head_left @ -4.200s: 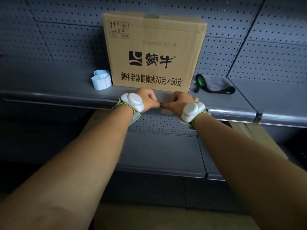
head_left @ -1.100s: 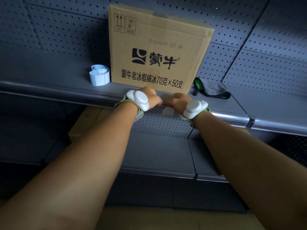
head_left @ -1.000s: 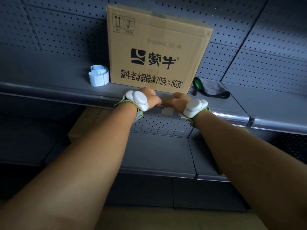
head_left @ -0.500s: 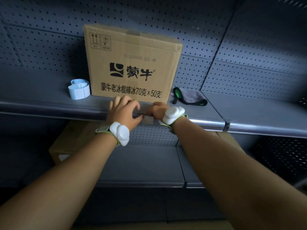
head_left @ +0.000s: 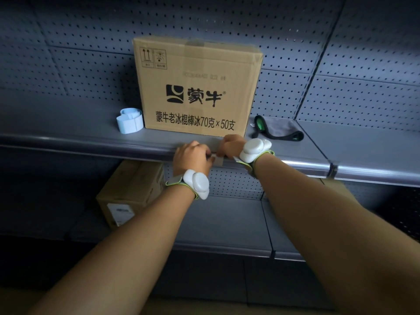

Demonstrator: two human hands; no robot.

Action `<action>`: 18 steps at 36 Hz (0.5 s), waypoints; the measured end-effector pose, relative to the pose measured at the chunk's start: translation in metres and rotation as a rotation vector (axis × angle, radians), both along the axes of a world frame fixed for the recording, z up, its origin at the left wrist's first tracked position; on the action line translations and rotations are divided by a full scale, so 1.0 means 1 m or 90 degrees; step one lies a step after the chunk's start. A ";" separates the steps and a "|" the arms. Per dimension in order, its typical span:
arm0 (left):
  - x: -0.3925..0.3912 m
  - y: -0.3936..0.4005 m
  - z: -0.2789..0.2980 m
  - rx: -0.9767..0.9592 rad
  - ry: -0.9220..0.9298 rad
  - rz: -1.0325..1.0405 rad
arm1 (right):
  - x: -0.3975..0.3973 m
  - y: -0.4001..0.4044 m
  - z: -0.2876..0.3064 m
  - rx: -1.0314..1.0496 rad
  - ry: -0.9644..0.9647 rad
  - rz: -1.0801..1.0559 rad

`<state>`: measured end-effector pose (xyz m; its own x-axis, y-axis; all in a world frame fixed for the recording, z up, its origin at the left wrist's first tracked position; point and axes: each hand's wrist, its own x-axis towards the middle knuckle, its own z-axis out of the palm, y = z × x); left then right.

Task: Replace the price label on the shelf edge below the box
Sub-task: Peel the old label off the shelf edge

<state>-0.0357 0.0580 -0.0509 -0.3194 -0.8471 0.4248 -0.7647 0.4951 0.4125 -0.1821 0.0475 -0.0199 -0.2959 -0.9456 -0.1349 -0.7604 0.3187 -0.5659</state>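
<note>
Pale-blue label roll (head_left: 130, 120): stands on upper shelf just left of box, back from front edge; likely the supply of fresh labels.
Box (head_left: 197, 89): brown cardboard, upright, mid-shelf, front face near shelf edge (head_left: 91, 149).
Lower box (head_left: 133, 192): cardboard, on shelf beneath, left of the arms.
Left hand (head_left: 191, 159): at front edge below box; fingers curled and pressed close, tips on left end of label. Exact pinch hidden by knuckles, can't tell for sure.
Price label (head_left: 217, 160): small pale tag on shelf edge rail, directly under box's right half, betw. the two hands; long axis runs along the edge, left-right.
Right hand (head_left: 230, 145): touching label's right end from above; fingers bunched, tips hidden, grip can't be told.
Cloth (head_left: 278, 129): grey w/ green-black trim, on shelf right of box.
Key relation: label lies just inboard of both sets of fingertips, about equally near each; any peel or slide prob. goes along the rail.
Step, judged: working the tag at the edge; removal vs. fitting unclear.
</note>
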 end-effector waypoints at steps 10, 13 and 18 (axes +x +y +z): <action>0.000 0.003 0.006 0.029 0.019 0.039 | -0.003 -0.002 -0.005 -0.036 0.025 0.044; -0.002 0.004 0.008 0.034 0.005 0.039 | -0.003 -0.003 -0.005 -0.039 0.032 0.049; -0.006 0.006 0.008 0.025 -0.052 0.068 | -0.004 -0.003 -0.007 -0.042 0.003 0.043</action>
